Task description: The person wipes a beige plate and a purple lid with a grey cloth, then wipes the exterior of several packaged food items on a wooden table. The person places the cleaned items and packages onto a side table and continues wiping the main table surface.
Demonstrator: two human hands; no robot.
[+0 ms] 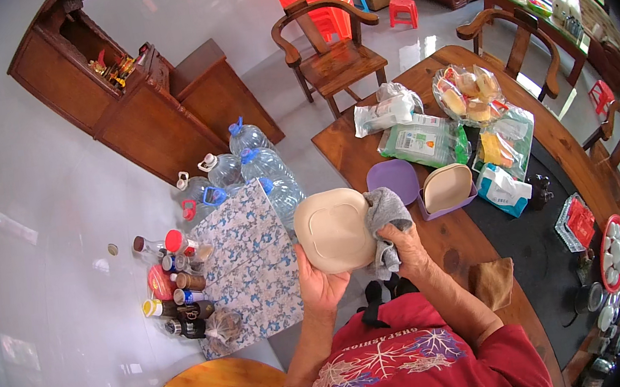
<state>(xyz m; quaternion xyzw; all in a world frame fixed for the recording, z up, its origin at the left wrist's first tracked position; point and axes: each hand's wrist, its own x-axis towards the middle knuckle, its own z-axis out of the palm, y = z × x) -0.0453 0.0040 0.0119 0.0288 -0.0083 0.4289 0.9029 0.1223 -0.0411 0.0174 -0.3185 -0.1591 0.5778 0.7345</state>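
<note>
Left hand (322, 282) palm-up under beige dish (335, 230)

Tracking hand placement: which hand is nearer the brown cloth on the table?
Right. The right hand, holding a gray cloth, is left of the brown cloth in view; the left hand, holding the beige square dish, is farther left.

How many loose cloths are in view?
2: a gray cloth in the right hand, against the beige dish, and a brown cloth on the wooden table. More may be hidden.
</note>
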